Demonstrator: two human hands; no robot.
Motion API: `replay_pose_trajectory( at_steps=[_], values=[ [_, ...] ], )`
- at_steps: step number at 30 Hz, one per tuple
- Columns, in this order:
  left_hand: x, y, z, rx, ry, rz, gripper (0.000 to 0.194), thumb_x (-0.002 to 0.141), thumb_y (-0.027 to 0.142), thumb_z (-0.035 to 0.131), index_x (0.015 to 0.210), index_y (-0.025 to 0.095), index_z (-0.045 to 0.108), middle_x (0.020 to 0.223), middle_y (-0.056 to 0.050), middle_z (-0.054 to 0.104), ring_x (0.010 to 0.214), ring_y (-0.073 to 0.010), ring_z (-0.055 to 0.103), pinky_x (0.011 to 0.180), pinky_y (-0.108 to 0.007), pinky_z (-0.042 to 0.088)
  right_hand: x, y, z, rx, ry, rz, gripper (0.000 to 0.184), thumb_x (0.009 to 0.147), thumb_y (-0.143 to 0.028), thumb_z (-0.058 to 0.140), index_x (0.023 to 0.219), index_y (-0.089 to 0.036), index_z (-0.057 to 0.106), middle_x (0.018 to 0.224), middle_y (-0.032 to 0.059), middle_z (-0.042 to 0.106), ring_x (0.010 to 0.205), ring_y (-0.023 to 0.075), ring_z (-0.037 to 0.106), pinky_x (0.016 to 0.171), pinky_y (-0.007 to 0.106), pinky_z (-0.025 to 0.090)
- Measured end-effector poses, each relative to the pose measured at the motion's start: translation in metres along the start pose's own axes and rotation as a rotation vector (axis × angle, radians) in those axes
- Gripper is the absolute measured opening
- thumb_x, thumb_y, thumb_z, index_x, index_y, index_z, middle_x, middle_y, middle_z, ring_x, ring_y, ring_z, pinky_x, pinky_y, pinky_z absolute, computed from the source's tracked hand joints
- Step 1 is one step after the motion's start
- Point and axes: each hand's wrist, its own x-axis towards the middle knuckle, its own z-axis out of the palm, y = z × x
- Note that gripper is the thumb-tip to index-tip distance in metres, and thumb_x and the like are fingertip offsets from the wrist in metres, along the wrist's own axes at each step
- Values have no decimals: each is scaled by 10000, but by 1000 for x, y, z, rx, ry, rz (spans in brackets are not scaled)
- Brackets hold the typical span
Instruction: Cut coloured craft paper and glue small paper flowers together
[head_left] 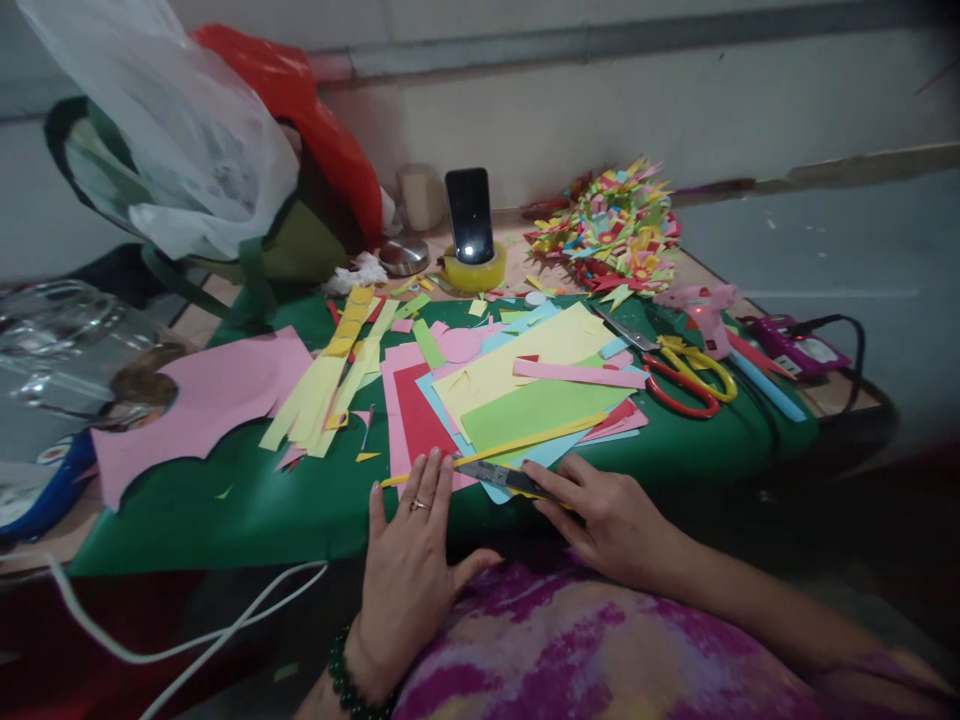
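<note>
I can't read any words or numbers here. The purple box [796, 346] on the right has some little pale marks, but they are too small and blurry to read. The blue thing [73, 478] at the left edge has a round sign, too fuzzy to read.

Table [517, 226], partly under green sheet [247, 510]. On sheet: stacked coloured paper [525, 405], pink cut-out [225, 395], pale yellow strips [309, 410], red-handled scissors [651, 358]. At back, on table: paper-flower pile [616, 230], tape roll [476, 277], round metal piece [405, 257].
</note>
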Motion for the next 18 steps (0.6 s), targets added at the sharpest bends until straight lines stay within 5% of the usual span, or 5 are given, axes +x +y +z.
replay_pose_trajectory(
  at_steps=[12,18],
  values=[
    [-5,-8,-2,2,-4,-25,968,806,758,302,1505,102,167,1455,-223,418,1318,-350,428,1110,-579,149,-1,1,1,-4,-18,19,359,927,-259,491,1270,-186,570,824,52,624,572,124,589,488,228,372],
    [-11,-12,-1,5,-77,-59,895,817,748,303,1475,141,310,1422,-210,470,1308,-362,438,1104,-604,152,-1,2,-1,34,-34,36,358,935,-259,472,1271,-187,573,848,59,629,595,128,607,524,229,416]
  ],
)
